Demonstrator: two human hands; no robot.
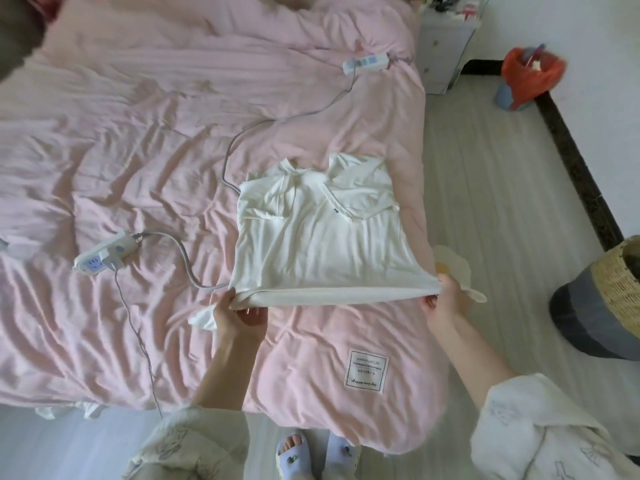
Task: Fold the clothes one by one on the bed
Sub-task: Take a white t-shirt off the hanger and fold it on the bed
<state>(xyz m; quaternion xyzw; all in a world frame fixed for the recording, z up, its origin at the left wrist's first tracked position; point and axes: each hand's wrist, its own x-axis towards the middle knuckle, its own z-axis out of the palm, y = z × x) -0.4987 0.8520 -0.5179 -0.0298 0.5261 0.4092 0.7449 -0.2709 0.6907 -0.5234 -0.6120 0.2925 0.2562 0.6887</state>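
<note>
Both hands pinch the hem of a white T-shirt over the pink bed

Left hand [235,315] and right hand [446,303] stretch the white T-shirt [318,230] hem taut, its top lying sleeves-in on the pink bed [121,168]; a duvet label [366,371] reads "Happy", a power strip [104,252] lies left, a woven basket [616,292] stands on the pale floor

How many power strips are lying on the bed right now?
2. One white power strip lies near the far right edge of the pink bed; another white power strip lies left of the white T-shirt. More may be out of frame.
</note>
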